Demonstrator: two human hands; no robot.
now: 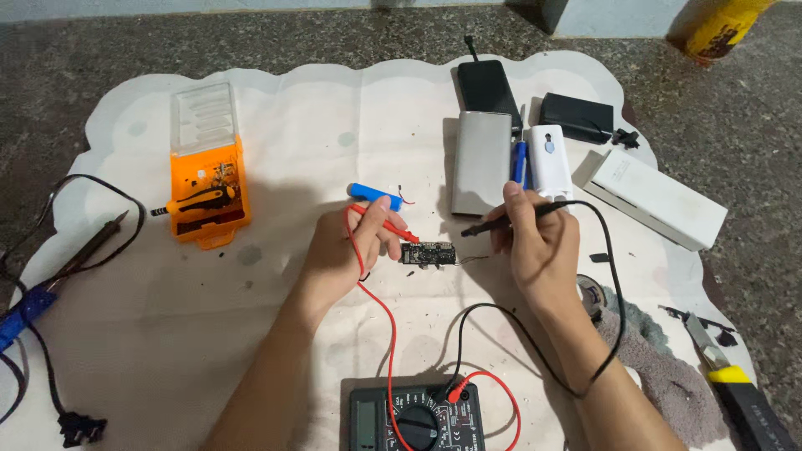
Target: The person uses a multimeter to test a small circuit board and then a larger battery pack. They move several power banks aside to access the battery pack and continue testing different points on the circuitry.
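My left hand [347, 250] grips a red test probe [393, 227], its tip touching the left end of a small black circuit board [427, 253] on the white cloth [276, 301]. My right hand [539, 246] holds a black test probe [493, 225] whose tip hovers just above and right of the board. Red and black leads run down to a black multimeter [416, 418] at the near edge. A blue cylindrical battery cell [376, 195] lies just behind my left hand.
An orange screwdriver-bit case [209, 179] sits at left, a soldering iron [50, 280] at far left. Behind the board lie a silver power bank [481, 163], black power bank [487, 88], white case [550, 160] and white box [652, 199]. A grey rag [660, 367] and utility knife [735, 380] lie right.
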